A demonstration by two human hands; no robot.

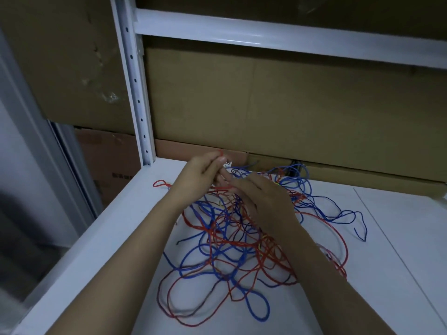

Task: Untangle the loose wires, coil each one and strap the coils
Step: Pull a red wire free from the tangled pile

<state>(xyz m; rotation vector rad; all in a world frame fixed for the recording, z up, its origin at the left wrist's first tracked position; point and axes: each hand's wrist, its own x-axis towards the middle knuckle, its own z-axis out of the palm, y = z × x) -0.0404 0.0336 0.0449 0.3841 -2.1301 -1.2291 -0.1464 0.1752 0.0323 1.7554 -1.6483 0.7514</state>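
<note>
- Small red loop: it lies alone near the shelf's left edge, apart from the main heap. If it belongs to the strand being lifted, a firm pull could drag it across the white surface and over that edge.
- Left hand: its grip is closed in a pinch on a red wire end, raised above the heap toward the back edge. I judge the risk here to be pulling before the strand's path is traced; that would tighten the crossings rather than free them.
- Tangle of red and blue wires: it sprawls over the middle of the shelf, from the back edge down toward the near edge, with no coil formed and no strap in sight. Strands cross many times, so a hard tug would likely cinch knots.
- Right hand: it is held over the heap just beside the left, fingers curled toward the strands; whether its grip actually holds a wire I cannot tell. If it does not pin the heap, the whole mass may lift with the red strand.
- Blue wire end: it trails toward the right side of the shelf and could snag as the heap shifts.
</note>
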